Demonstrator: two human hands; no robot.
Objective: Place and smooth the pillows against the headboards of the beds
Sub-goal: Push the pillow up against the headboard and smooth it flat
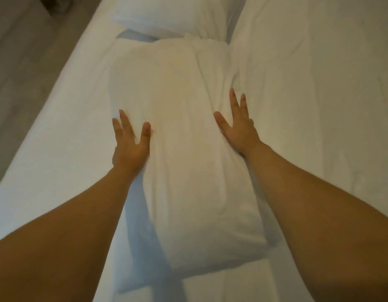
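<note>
A person is looking down at their own two bare arms reaching forward over a white bed (64,136). A plump white pillow (177,127) is lying lengthwise between the arms, on the sheet. The left hand (129,147) is pressing flat against the pillow's left side, and the right hand (238,129) is pressing flat against its right side. The fingers of both hands are spread open and released, grasping nothing; the palms are simply resting on the fabric. The cloth near the right hand is bunching into creases. A second pillow (162,16) is lying beyond the first, at the top of the view, touching or nearly touching it. A folded duvet (297,83) is running along the right side, just beside the pillow. A strip of grey floor (21,68) is showing at the left. No headboard is clearly showing, so how the pillow sits against it cannot be told.

The step appears to be smoothing. The risk is that pushing unevenly from the two sides is squeezing the filling into a ridge and deepening the wrinkles, or sliding the pillow askew toward the bed's edge.
</note>
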